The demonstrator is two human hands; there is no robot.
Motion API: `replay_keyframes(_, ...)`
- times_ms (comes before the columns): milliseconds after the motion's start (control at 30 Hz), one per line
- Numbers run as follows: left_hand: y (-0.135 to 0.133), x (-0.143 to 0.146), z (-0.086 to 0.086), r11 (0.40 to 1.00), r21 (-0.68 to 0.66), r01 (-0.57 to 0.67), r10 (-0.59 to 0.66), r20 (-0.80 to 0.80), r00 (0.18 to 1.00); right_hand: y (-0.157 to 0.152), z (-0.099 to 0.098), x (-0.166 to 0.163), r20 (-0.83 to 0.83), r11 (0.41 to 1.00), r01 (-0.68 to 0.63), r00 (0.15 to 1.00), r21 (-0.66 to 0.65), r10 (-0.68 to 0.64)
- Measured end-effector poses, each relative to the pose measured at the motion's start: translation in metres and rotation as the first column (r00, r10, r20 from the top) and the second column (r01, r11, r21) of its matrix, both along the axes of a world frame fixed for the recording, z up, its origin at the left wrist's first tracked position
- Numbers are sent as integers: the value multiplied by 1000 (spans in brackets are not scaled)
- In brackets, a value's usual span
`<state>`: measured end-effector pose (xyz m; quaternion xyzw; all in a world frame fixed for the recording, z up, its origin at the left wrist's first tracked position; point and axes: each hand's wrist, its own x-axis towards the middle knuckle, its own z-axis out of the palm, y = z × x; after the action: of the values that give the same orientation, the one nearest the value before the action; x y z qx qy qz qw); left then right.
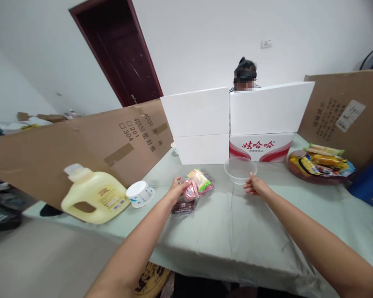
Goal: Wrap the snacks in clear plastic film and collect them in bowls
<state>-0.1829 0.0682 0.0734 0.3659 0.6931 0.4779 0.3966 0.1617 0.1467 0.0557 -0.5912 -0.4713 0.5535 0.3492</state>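
My left hand [176, 187] reaches over a small pile of wrapped snack packets [196, 184] on the table, its fingers closed on a pink packet [190, 191] at the pile's left edge. A dark packet [182, 207] lies just below that hand. My right hand [255, 186] rests beside the near rim of a clear plastic bowl [240, 169], fingers curled and touching the rim or very close to it. The bowl looks empty.
A pale green cloth covers the table [236, 231]. A yellow detergent jug [95, 194] and a white paper cup [140, 193] stand at the left. A red plate of snacks [320, 165] sits at the right. White boxes [236, 124] and cardboard sheets wall the back; a person sits behind them.
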Motion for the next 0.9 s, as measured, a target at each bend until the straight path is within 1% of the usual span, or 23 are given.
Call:
replay_keyframes(100, -7, -4, -3, 1000, 29, 8, -6, -72, 997, -20, -1, -5, -23, 996, -88, 996, -22, 88)
replay_keyframes(167, -15, -10, -4, 999, 48, -17, 24, -155, 988, -40, -7, -5, -29, 985, -174, 984, -8, 174)
replay_keyframes(200, -19, -16, -4, 997, 59, -42, 53, -209, 977, -50, -12, -4, -31, 974, -227, 973, 6, 227)
replay_keyframes(267, -28, -31, -1, 989, 92, -117, 141, -331, 933, -72, -24, 0, -25, 931, -361, 932, 51, 363)
replay_keyframes(333, -38, -49, 5, 967, 140, -215, 255, -453, 854, -91, -35, 3, -30, 892, -448, 892, 55, 450)
replay_keyframes(433, -51, -77, 17, 914, 206, -350, 401, -581, 708, -116, -44, 2, -67, 879, -475, 877, 37, 476)
replay_keyframes(500, -58, -92, 24, 891, 216, -400, 442, -620, 648, -128, -44, -2, -92, 885, -464, 880, 40, 465)
replay_keyframes(600, -65, -104, 36, 871, 240, -429, 476, -630, 614, -139, -39, -6, -105, 888, -455, 881, 75, 460)
replay_keyframes(667, -71, -103, 46, 849, 299, -436, 521, -616, 591, -145, -35, -5, -94, 888, -446, 885, 113, 456)
replay_keyframes(700, -74, -98, 51, 826, 357, -436, 562, -582, 588, -147, -34, -3, -88, 890, -436, 889, 132, 449)
replay_keyframes(733, -78, -89, 55, 796, 422, -434, 605, -538, 587, -150, -34, -2, -83, 893, -424, 895, 150, 439)
replay_keyframes(767, -83, -76, 57, 746, 509, -431, 658, -461, 595, -153, -34, 0, -83, 898, -408, 901, 165, 425)
replay_keyframes(800, -88, -59, 57, 622, 662, -419, 677, -185, 712, -156, -35, 0, -91, 904, -387, 909, 181, 407)
replay_keyframes(833, -93, -38, 54, 601, 691, -401, 632, -104, 768, -159, -36, 1, -103, 912, -354, 919, 209, 381)
replay_keyframes(867, -98, -13, 49, 631, 690, -356, 535, -54, 843, -163, -38, 0, -110, 916, -311, 931, 254, 347)
replay_keyframes(900, -103, 14, 42, 702, 654, -281, 280, 109, 954, -166, -39, -1, -107, 910, -260, 945, 323, 309)
